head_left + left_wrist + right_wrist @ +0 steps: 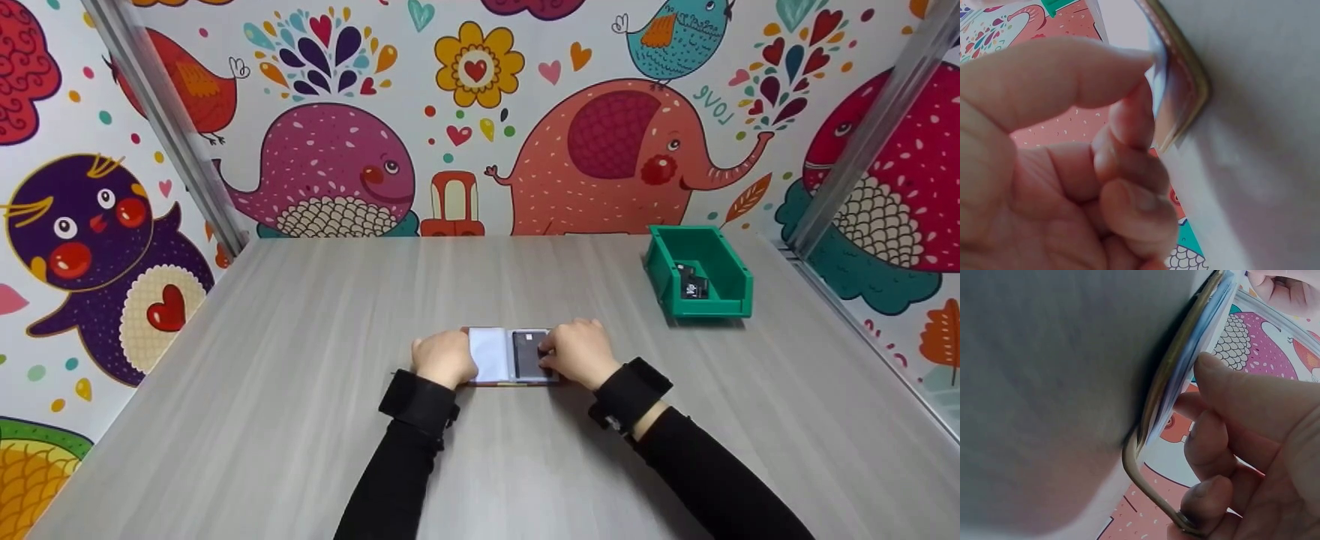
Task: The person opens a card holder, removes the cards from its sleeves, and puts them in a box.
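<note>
An open card holder (491,356) with brown covers and clear whitish sleeves lies on the table, a dark card (528,352) with a chip over its right side. My left hand (445,357) grips the holder's left edge; in the left wrist view the thumb and forefinger meet at the sleeves by the stitched brown corner (1182,104). At the right side, my right hand (581,351) pinches the card's right edge with thumb and curled fingers. The right wrist view shows the thumb against the stacked sleeves (1190,354), while a strap (1148,489) with a snap bends towards the lower fingers.
A green bin (716,308) stands at the back right of the table, with black cards (694,285) inside, one marked "Vip". Printed walls (337,165) with cartoon animals and metal posts (169,127) border the grey table (262,420).
</note>
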